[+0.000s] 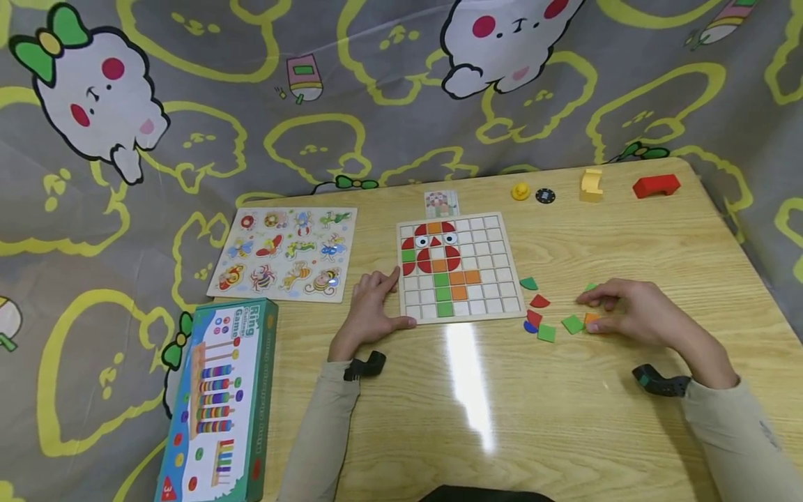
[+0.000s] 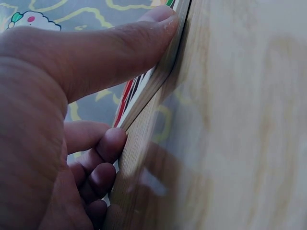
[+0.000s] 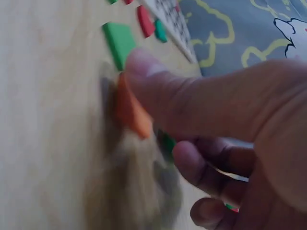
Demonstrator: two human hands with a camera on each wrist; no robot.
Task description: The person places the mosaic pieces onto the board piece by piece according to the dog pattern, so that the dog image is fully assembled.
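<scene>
A square wooden grid board [image 1: 492, 303] lies on the table with red, orange and green tiles forming a figure with two eyes. My left hand [image 1: 370, 307] rests at its near left corner, thumb along the front edge and index finger by the left side. In the left wrist view the thumb [image 2: 120, 52] lies straight against the board's edge. To the right, my right hand [image 1: 633, 314] hovers low over loose pieces, thumb tip at an orange tile [image 3: 132, 112], fingers apart from the thumb. Close by lie a green square [image 1: 572, 324] and another green piece [image 1: 591, 286], partly hidden by fingers.
Several loose pieces, including a red quarter-round [image 1: 539, 301], lie beside the board. A picture card [image 1: 442, 203] stands behind it. An insect puzzle [image 1: 285, 254] and a ring game box [image 1: 216, 404] are left. A yellow duck [image 1: 521, 191] and red block [image 1: 656, 186] sit far right.
</scene>
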